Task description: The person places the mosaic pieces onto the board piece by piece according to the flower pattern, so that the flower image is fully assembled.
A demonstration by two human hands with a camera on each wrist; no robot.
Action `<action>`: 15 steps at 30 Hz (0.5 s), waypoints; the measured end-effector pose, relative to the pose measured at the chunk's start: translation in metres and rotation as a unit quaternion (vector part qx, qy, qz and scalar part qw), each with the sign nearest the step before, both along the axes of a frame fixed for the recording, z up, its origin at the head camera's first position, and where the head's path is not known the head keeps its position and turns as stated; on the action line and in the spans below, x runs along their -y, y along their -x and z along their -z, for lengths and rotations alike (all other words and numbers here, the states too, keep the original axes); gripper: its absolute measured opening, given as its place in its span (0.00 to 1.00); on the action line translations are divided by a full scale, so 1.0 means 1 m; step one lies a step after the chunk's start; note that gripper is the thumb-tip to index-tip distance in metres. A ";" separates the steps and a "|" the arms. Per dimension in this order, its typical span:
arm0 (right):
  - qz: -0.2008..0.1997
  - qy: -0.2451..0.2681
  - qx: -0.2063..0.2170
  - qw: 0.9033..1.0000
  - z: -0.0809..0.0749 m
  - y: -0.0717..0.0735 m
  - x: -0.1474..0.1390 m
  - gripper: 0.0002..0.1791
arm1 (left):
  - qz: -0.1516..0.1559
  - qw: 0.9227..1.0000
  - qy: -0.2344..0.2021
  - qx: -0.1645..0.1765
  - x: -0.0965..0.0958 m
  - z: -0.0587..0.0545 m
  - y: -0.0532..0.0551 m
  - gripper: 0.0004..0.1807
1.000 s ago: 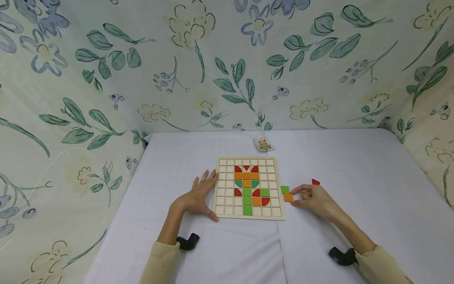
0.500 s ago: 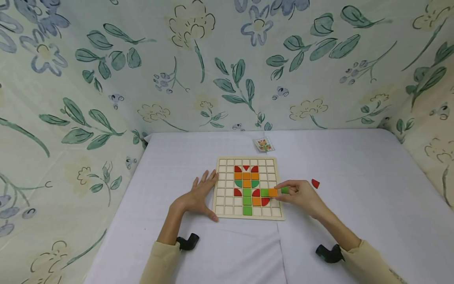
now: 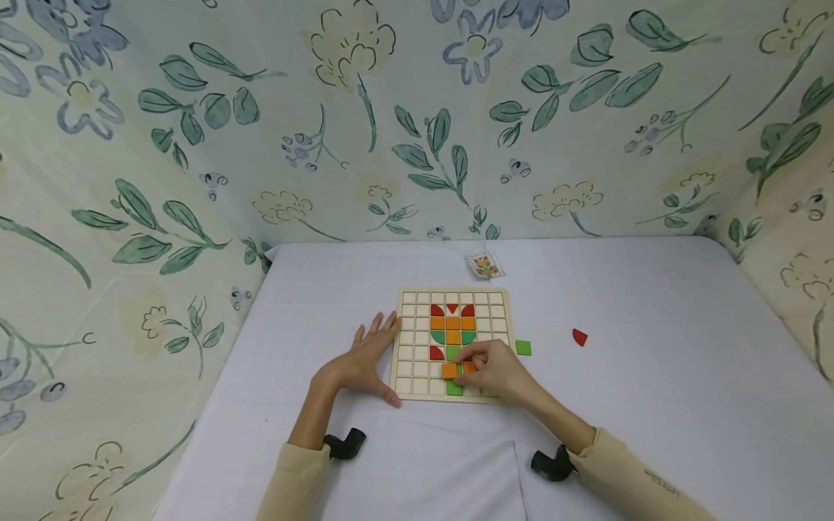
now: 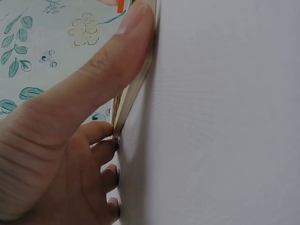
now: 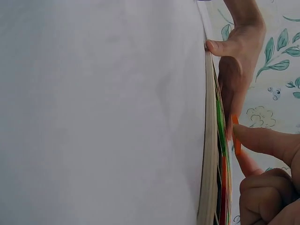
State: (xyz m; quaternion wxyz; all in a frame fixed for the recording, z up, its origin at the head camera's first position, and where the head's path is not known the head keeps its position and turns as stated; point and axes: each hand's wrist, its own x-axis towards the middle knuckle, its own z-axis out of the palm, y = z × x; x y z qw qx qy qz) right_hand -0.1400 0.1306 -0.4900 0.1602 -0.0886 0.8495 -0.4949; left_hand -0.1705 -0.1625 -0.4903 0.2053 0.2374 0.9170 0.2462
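Note:
My right hand [image 3: 500, 369] pinches an orange square tile [image 3: 449, 371] between thumb and fingertips, over the lower middle of the wooden grid board [image 3: 498, 311]. In the right wrist view that tile [image 5: 237, 146] stands clear of the board's top face. The board bears red, orange and green tiles in a flower-like pattern, part of which my right hand covers. My left hand [image 3: 358, 367] rests along the board's left side, fingers spread. Its thumb [image 4: 103, 70] lies at the board's near edge in the left wrist view.
A loose green square tile [image 3: 523, 348] lies just off the board's right edge. Farther right is a red quarter-round tile [image 3: 580, 337]. Behind the board sits a small pattern card [image 3: 485, 265]. White cloth [image 3: 326, 289] covers the table, with a floral curtain behind.
My right hand picked up the orange tile from the table right of the board and carried it leftward over the board. The left hand stayed still.

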 end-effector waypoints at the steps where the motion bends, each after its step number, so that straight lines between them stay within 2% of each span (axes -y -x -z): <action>1: 0.003 -0.002 -0.001 1.000 0.000 0.000 0.003 0.13 | 0.000 1.000 -0.001 0.000 0.000 0.000 0.000 0.83; 5: 0.010 -0.014 -0.001 1.000 0.000 0.002 0.010 0.13 | 0.000 1.000 -0.001 0.002 0.000 0.001 0.000 0.83; 15: -0.005 -0.025 -0.006 1.000 0.002 0.006 0.014 0.14 | -0.002 1.000 -0.002 0.002 0.000 -0.001 0.000 0.83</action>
